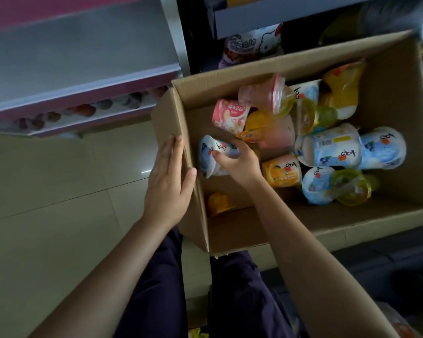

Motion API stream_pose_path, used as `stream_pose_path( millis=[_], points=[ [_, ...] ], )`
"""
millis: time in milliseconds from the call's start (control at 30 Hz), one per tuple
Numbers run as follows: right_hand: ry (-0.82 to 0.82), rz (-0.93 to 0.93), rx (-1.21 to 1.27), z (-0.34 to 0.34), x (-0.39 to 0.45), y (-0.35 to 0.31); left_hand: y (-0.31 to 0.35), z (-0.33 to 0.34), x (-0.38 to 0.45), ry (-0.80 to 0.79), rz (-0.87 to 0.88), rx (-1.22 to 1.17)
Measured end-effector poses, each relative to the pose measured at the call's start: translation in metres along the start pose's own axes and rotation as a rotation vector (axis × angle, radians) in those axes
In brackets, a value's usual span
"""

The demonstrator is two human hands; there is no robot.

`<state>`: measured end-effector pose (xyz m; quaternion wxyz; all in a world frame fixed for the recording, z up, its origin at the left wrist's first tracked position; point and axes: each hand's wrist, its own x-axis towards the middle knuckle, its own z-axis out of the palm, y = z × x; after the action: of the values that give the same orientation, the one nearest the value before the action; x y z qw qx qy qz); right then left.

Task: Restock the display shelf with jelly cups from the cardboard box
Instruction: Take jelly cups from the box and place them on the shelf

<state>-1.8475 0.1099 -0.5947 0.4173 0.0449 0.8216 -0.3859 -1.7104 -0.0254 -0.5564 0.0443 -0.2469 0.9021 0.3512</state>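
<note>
A: What can't you make out here?

B: The display shelf point(83, 101) at upper left is blurred. Small roundish items sit along its lower ledge, but I can't tell what they are. The top right corner is smeared too, and the cardboard box point(388, 93) runs off the right edge. On a dark shelf behind the box there's a cartoon-cat packet point(254, 42), half hidden by the box wall.

A: And the hands?

B: The left hand point(169, 181) lies flat on the outside of the box's left wall, fingers straight and together, thumb hooked over the top edge. Nothing is gripped; it just presses against the cardboard. The right hand point(239, 162) reaches down into the box, fingers and thumb curled round a blue-and-white jelly cup point(210, 154) that lies on its side against the left wall. Both forearms are bare.

A: What else is in the box?

B: A loose jumble of cups, mostly tipped over. A pink cup point(230, 114) sits just beyond the held one, with a clear pinkish cup behind it. An orange cup point(281, 170) stands just right of the wrist, and another orange one lies near the front wall, partly hidden under the forearm. Further right are several blue-and-white cups point(332, 148) on their sides, and yellow-lidded ones among them. The box rests on pale floor tiles point(59, 179).
</note>
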Motion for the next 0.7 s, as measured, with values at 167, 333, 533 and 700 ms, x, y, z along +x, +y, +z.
stream_pose_path(
  millis=[167, 333, 533, 700],
  points=[
    [-0.004, -0.050, 0.431, -0.047, -0.049, 0.005, 0.054, -0.015, 0.007, 0.156, -0.079, -0.034],
    [-0.135, 0.034, 0.537, -0.078, -0.056, 0.015, 0.097, 0.003, 0.042, -0.304, -0.479, -0.583],
    [-0.140, 0.061, 0.658, -0.097, -0.043, 0.021, 0.086, 0.020, 0.054, -0.548, -0.837, -1.261],
    [-0.167, 0.084, 0.546, -0.093, -0.028, 0.018, 0.080, 0.032, 0.058, -0.506, -0.872, -1.376]
  ],
)
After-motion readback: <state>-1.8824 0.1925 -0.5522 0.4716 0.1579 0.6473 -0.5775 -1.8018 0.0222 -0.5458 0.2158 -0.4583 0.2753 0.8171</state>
